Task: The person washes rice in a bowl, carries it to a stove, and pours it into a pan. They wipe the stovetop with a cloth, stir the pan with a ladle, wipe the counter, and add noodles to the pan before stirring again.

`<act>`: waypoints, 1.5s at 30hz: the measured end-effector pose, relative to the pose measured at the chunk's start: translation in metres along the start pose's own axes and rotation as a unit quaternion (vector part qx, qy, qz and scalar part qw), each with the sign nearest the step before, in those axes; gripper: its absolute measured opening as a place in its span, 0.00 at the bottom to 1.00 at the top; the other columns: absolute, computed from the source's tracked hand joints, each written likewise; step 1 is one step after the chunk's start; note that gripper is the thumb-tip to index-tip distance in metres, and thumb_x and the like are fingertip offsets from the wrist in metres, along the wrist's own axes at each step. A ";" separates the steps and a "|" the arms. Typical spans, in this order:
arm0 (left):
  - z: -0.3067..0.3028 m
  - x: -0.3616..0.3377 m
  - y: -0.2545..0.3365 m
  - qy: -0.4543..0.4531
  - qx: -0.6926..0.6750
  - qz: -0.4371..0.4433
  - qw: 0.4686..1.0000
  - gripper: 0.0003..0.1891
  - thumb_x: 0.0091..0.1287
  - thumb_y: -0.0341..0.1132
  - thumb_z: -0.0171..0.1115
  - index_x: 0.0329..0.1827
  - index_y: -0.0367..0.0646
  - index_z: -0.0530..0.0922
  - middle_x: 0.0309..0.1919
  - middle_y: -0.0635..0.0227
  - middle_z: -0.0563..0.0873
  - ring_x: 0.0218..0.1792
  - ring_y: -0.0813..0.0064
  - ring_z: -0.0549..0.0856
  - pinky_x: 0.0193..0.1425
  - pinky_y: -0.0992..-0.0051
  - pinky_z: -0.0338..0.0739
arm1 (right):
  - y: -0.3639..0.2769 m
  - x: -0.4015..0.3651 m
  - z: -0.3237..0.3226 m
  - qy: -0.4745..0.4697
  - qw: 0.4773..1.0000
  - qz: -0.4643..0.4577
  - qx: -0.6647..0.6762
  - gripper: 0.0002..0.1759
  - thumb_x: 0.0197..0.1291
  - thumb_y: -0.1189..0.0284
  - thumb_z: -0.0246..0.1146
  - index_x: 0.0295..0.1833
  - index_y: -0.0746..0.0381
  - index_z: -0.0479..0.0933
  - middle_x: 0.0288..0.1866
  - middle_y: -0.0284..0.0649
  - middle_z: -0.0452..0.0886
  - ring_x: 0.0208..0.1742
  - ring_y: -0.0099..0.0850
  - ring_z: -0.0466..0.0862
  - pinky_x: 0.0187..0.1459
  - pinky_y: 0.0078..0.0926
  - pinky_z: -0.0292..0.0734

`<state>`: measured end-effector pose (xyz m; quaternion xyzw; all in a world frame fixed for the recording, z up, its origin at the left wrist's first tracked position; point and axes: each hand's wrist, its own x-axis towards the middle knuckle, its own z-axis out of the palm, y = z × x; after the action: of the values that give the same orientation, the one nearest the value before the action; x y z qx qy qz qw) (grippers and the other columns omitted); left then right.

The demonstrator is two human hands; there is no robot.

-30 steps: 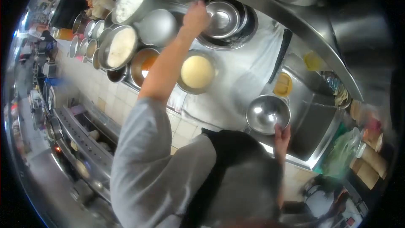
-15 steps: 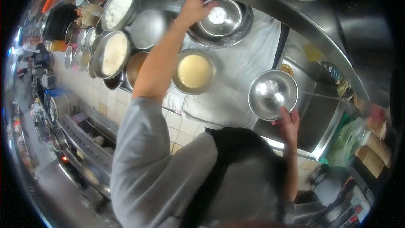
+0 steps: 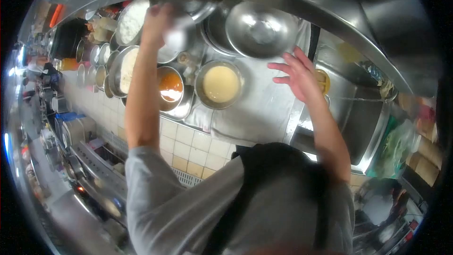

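Empty steel bowl (image 3: 261,29): beyond the pale batter bowl (image 3: 219,84) and slightly to its right, resting over a wider steel basin (image 3: 213,27).

Right hand (image 3: 298,74): right of the batter bowl. Its fingers (image 3: 276,66) are spread wide and hold nothing, with the tips just beside the empty bowl's rim (contact unclear).

Left hand (image 3: 157,19): beyond and left of the batter bowl, against a blurred round steel piece (image 3: 178,38). Its grip cannot be told.

Orange sauce bowl (image 3: 170,87): just left of the batter bowl, on the same surface (image 3: 264,108).

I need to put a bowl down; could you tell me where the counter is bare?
Bare cloth lies between the batter bowl and the sink, below the right hand. Past the batter bowl, by the left hand, bowls crowd together.
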<state>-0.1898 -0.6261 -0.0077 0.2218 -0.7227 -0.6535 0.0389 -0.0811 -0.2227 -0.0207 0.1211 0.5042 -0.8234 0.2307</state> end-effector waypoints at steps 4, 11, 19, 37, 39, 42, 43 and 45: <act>0.007 -0.023 0.009 0.006 -0.046 0.028 0.999 0.20 0.71 0.35 0.62 0.59 0.33 0.69 0.46 0.61 0.83 0.41 0.71 0.87 0.33 0.71 0.87 | 0.013 -0.002 -0.009 -0.019 0.990 0.002 -0.140 0.38 0.72 0.65 0.59 0.79 0.64 0.50 0.69 0.51 0.69 0.56 0.40 0.84 0.43 0.37 0.86; 0.080 -0.036 -0.006 -0.046 0.244 -0.002 0.969 0.27 0.73 0.45 0.59 0.65 0.31 0.69 0.49 0.53 0.86 0.45 0.65 0.88 0.37 0.66 0.84 | 0.034 -0.074 -0.137 0.129 0.980 0.016 -0.148 0.30 0.71 0.62 0.60 0.73 0.62 0.64 0.57 0.46 0.80 0.49 0.35 0.85 0.40 0.32 0.85; 0.116 -0.019 -0.040 -0.045 0.556 0.221 0.800 0.31 0.72 0.60 0.49 0.51 0.35 0.78 0.44 0.41 0.86 0.49 0.39 0.84 0.53 0.49 0.77 | -0.018 -0.139 -0.270 0.349 0.904 -0.048 -0.242 0.27 0.69 0.60 0.62 0.67 0.63 0.71 0.53 0.40 0.83 0.44 0.29 0.84 0.41 0.29 0.81; -0.045 -0.419 -0.113 0.175 0.225 -0.012 0.958 0.17 0.79 0.41 0.53 0.59 0.37 0.77 0.45 0.67 0.84 0.44 0.79 0.81 0.42 0.79 0.77 | -0.088 -0.046 -0.389 0.172 0.634 -0.328 -0.679 0.26 0.62 0.75 0.61 0.65 0.70 0.68 0.57 0.57 0.77 0.58 0.56 0.78 0.60 0.44 0.74; -0.072 -0.508 -0.154 0.134 0.218 -0.100 0.961 0.14 0.78 0.43 0.53 0.41 0.41 0.78 0.26 0.76 0.76 0.27 0.84 0.73 0.28 0.80 0.69 | -0.086 -0.035 -0.408 0.182 0.638 -0.344 -0.664 0.29 0.60 0.75 0.61 0.67 0.69 0.66 0.60 0.59 0.75 0.61 0.57 0.75 0.63 0.45 0.71; -0.132 -0.662 -0.275 0.122 0.362 -0.306 0.872 0.14 0.76 0.45 0.53 0.36 0.47 0.78 0.20 0.77 0.72 0.17 0.80 0.68 0.19 0.76 0.63 | -0.072 -0.025 -0.437 0.211 0.669 -0.316 -0.638 0.31 0.61 0.74 0.62 0.69 0.70 0.63 0.65 0.60 0.71 0.67 0.57 0.71 0.67 0.46 0.67; -0.119 -0.702 -0.283 0.140 0.262 -0.431 0.852 0.14 0.73 0.47 0.56 0.39 0.46 0.80 0.26 0.74 0.77 0.19 0.76 0.73 0.22 0.74 0.68 | -0.065 -0.023 -0.444 0.221 0.691 -0.276 -0.630 0.32 0.62 0.72 0.62 0.70 0.70 0.63 0.67 0.60 0.69 0.69 0.56 0.69 0.68 0.46 0.65; -0.086 -0.773 -0.290 0.137 0.105 -0.558 0.812 0.16 0.71 0.48 0.57 0.45 0.44 0.82 0.33 0.70 0.84 0.25 0.73 0.80 0.29 0.72 0.75 | -0.048 -0.030 -0.448 0.221 0.694 -0.283 -0.624 0.37 0.58 0.74 0.63 0.73 0.68 0.59 0.70 0.59 0.66 0.71 0.56 0.66 0.71 0.45 0.63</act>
<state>0.6129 -0.4323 -0.0941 0.6767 -0.5261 -0.4459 -0.2576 -0.0945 0.2001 -0.1776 -0.0208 0.9490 -0.2952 -0.1090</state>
